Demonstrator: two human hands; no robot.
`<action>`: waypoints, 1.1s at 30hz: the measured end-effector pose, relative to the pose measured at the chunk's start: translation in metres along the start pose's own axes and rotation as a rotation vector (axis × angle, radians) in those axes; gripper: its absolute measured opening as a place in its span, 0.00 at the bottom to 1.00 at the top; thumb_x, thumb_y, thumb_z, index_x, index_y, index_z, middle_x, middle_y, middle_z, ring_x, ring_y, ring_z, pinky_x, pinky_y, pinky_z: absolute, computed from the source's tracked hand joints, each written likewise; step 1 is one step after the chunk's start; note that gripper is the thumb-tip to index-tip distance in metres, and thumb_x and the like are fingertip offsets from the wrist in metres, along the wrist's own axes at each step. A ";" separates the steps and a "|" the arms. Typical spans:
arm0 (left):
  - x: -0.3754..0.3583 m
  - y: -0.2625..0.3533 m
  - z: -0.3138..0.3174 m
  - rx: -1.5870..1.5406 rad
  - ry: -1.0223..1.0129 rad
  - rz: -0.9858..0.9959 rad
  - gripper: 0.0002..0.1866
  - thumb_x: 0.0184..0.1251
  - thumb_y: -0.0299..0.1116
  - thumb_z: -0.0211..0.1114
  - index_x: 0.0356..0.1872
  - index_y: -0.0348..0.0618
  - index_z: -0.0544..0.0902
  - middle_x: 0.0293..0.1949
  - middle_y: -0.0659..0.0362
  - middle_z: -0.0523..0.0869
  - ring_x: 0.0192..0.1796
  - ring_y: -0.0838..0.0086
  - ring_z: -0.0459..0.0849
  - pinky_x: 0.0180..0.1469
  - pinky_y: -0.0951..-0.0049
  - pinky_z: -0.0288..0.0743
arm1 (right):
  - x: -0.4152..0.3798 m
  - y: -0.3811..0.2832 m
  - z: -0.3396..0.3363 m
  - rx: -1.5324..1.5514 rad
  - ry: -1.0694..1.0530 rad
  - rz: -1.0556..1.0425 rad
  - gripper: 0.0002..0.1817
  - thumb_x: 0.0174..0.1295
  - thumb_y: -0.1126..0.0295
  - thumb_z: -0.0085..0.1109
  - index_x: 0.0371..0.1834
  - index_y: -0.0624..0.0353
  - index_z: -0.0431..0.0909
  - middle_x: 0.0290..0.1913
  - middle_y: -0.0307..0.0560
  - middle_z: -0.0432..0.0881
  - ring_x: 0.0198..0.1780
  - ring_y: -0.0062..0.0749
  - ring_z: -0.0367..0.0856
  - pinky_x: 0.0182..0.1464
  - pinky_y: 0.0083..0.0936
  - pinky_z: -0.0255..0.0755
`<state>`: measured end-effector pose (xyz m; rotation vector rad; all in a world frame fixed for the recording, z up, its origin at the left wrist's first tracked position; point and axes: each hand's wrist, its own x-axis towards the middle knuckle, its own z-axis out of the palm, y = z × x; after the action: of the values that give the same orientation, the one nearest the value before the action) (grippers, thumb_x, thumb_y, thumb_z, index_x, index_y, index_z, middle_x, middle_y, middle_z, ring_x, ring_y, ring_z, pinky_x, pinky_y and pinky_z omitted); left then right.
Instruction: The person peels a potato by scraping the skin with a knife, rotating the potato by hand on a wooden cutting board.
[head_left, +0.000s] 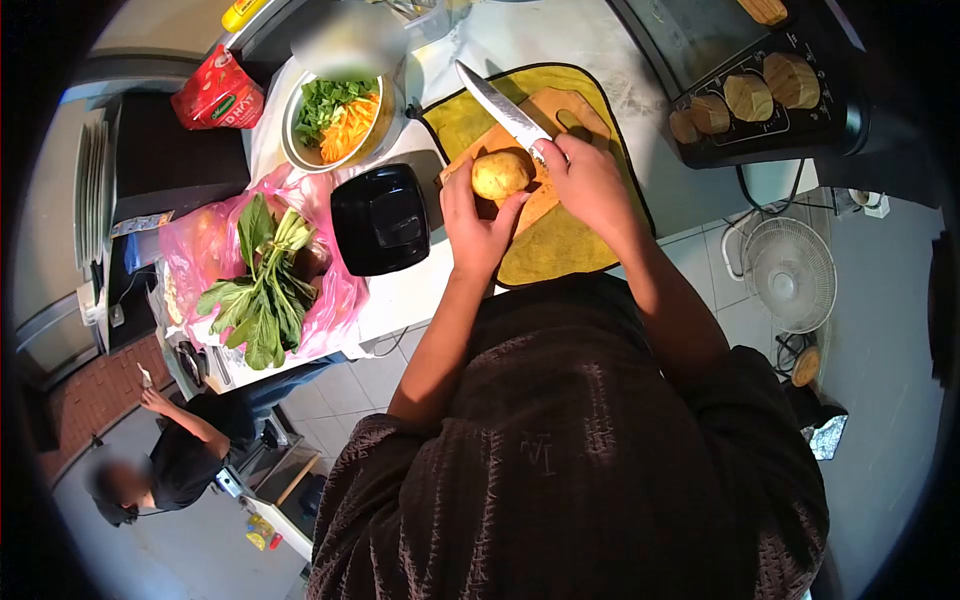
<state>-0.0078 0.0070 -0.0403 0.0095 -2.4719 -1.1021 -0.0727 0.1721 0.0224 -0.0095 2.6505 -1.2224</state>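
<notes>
My left hand [474,228] grips a peeled yellowish potato [499,174] over a wooden cutting board [555,115]. The board lies on a yellow cloth [560,245] on the white counter. My right hand [588,180] holds a long kitchen knife [502,107] by the handle. Its blade points up and to the left, just beyond the potato and close above it.
A black square container [381,218] sits left of the board. Behind it stands a bowl of chopped greens and carrot strips [336,120]. Leafy greens [262,290] lie on a pink plastic bag. A stove top [760,95] is at right, a floor fan [790,272] below. Another person [175,455] crouches at lower left.
</notes>
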 end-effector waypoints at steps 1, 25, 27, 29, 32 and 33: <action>0.002 0.003 -0.001 0.041 -0.031 0.015 0.44 0.51 0.40 0.82 0.66 0.32 0.69 0.59 0.42 0.76 0.61 0.47 0.74 0.65 0.55 0.67 | 0.000 0.004 0.000 0.004 0.004 0.007 0.22 0.73 0.51 0.51 0.32 0.61 0.79 0.34 0.63 0.83 0.41 0.66 0.79 0.47 0.53 0.70; 0.019 0.006 -0.007 0.034 -0.207 0.087 0.35 0.61 0.41 0.74 0.63 0.33 0.70 0.59 0.44 0.78 0.59 0.49 0.74 0.64 0.55 0.63 | -0.014 0.006 0.001 0.145 0.072 -0.169 0.20 0.72 0.54 0.56 0.31 0.62 0.76 0.24 0.58 0.79 0.28 0.58 0.78 0.32 0.44 0.70; 0.017 0.003 -0.004 0.023 -0.201 0.076 0.35 0.61 0.41 0.73 0.63 0.32 0.69 0.58 0.43 0.77 0.59 0.48 0.73 0.64 0.54 0.63 | -0.015 0.000 -0.002 0.107 0.034 -0.189 0.19 0.71 0.54 0.55 0.32 0.60 0.79 0.28 0.57 0.83 0.33 0.59 0.82 0.37 0.50 0.74; 0.015 0.002 -0.001 0.012 -0.196 0.065 0.35 0.61 0.40 0.73 0.63 0.31 0.68 0.58 0.42 0.76 0.58 0.47 0.73 0.63 0.53 0.63 | -0.015 -0.006 -0.004 0.088 0.014 -0.188 0.19 0.71 0.54 0.55 0.32 0.60 0.79 0.28 0.57 0.83 0.34 0.59 0.82 0.38 0.50 0.75; 0.013 0.002 0.003 0.053 -0.153 0.132 0.34 0.61 0.38 0.72 0.62 0.31 0.67 0.54 0.41 0.75 0.56 0.46 0.73 0.61 0.53 0.65 | -0.014 -0.011 -0.002 0.014 -0.012 -0.151 0.19 0.71 0.54 0.54 0.33 0.60 0.79 0.30 0.59 0.84 0.36 0.60 0.83 0.40 0.51 0.76; 0.011 0.004 0.004 0.052 -0.153 0.131 0.34 0.61 0.38 0.72 0.62 0.31 0.67 0.54 0.41 0.75 0.56 0.46 0.73 0.61 0.53 0.65 | -0.014 -0.012 -0.002 -0.039 -0.018 -0.116 0.19 0.71 0.54 0.54 0.34 0.60 0.79 0.31 0.59 0.84 0.37 0.61 0.83 0.41 0.51 0.76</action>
<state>-0.0190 0.0107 -0.0358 -0.2254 -2.5932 -1.0178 -0.0602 0.1671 0.0358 -0.1820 2.6916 -1.1981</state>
